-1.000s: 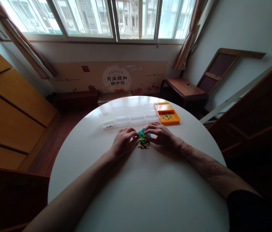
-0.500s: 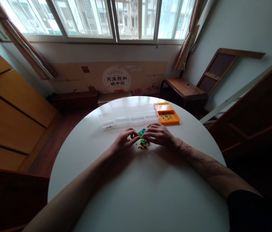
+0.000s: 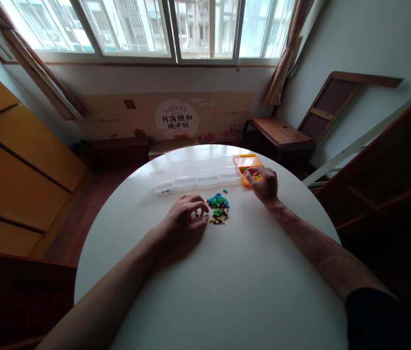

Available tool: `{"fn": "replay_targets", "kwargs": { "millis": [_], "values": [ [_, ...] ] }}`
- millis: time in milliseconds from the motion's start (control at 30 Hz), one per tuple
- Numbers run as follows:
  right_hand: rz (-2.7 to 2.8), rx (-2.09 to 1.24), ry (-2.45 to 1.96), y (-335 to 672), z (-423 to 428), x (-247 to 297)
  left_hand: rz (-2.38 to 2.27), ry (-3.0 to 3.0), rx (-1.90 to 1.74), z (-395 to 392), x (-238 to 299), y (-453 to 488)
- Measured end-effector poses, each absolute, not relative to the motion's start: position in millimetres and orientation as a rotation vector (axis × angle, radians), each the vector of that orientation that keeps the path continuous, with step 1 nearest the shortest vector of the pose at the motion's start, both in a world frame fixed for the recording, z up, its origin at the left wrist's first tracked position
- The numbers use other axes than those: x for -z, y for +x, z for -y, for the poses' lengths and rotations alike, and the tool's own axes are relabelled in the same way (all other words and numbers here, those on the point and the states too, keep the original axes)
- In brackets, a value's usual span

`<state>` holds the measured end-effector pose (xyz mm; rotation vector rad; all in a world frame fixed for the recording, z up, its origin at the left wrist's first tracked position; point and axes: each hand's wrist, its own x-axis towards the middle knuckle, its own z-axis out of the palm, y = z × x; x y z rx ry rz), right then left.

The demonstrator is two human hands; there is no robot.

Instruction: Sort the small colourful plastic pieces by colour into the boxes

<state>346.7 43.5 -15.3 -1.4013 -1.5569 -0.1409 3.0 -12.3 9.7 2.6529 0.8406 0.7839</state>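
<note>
My right hand (image 3: 266,183) is over the orange tray (image 3: 246,183), its thumb and fingertips pinched on a small green building brick (image 3: 244,169). A few more green pieces (image 3: 258,178) show in the tray beneath this hand, which hides part of it. On the table, my left hand (image 3: 187,214) rests with curled fingers apart, just left of a heap of small blue and green bricks (image 3: 218,201). Closer to me lies a smaller heap of yellow, brown and green pieces (image 3: 220,217). Some dark and yellow bits show by the left fingers.
A clear plastic compartment box (image 3: 196,174) stands left of the orange tray, touching or nearly touching it. One blue brick (image 3: 224,191) lies apart behind the heap. All this is on a round white table (image 3: 234,287). A wooden chair (image 3: 281,131) stands beyond, at right.
My right hand has moved from the heap, right and away from me, to the orange tray. My left hand has drawn slightly back, its fingers parting. The blue and green heap is uncovered.
</note>
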Motion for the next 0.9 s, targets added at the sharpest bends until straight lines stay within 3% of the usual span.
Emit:
{"fn": "replay_targets", "kwargs": {
  "millis": [233, 633, 900],
  "values": [
    [1.533, 0.062, -1.502, 345.4, -45.6, 21.9, -0.846, 2.699, -0.821, 8.2, -0.4, 6.4],
    [2.249, 0.039, -0.562, 301.3, -6.1, -3.6, -0.854, 2.053, -1.064, 9.1, -5.5, 24.0],
    [2.281, 0.068, -0.473, 292.3, -2.4, 0.8, -0.850, 1.959, -0.928, 15.4, -6.7, 32.4]
  ]
}}
